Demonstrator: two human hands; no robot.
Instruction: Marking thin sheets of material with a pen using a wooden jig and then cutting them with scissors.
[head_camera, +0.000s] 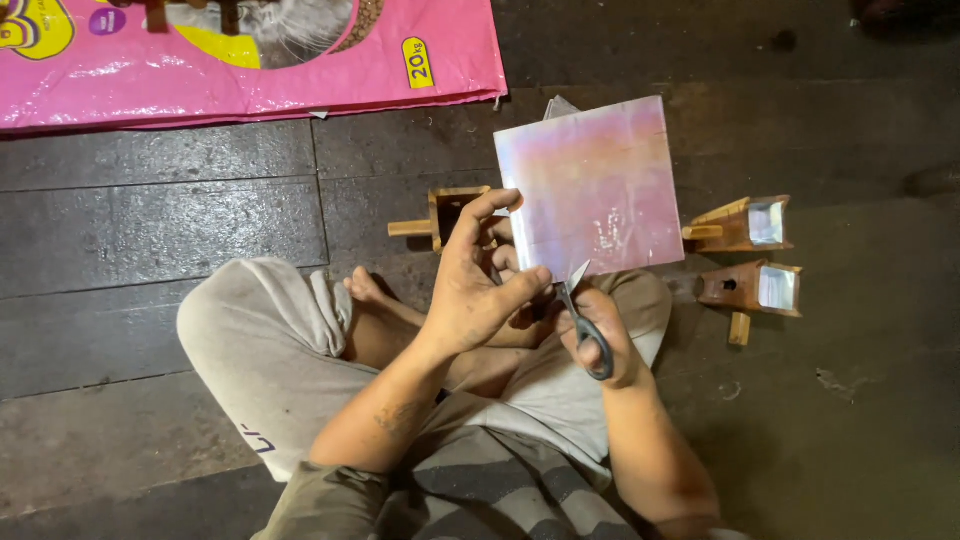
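1. Left hand (470, 290), centre frame, pinches the lower left edge of a shiny square sheet (592, 187); thumb on the near face, fingers curled behind.
2. Right hand (600, 335), just right of it, is closed through the handles of the scissors (585, 318); blades parted, tips at the sheet's bottom edge.
3. Sheet held up, tilted, centre right of frame; pink-silver sheen, upper and right edges free. A second grey corner peeks out behind its top edge.
4. Person sits cross-legged; grey-trousered knee (265, 345) at lower left, bare foot beside it.
5. Open floor lies left of the knee and across the lower right.
6. 3 small wooden pieces sit near the sheet: 1 (440, 215) at its left, partly behind the left hand, 2 (745, 225) (755, 290) at its right, each with a mirror-like face.
7. Pink woven sack (250, 60) lies flat at upper left, with yellow and purple label patches and a yellow tag near its right end.
8. Floor (160, 220) is dark, worn planks with visible seams; lighting dim.
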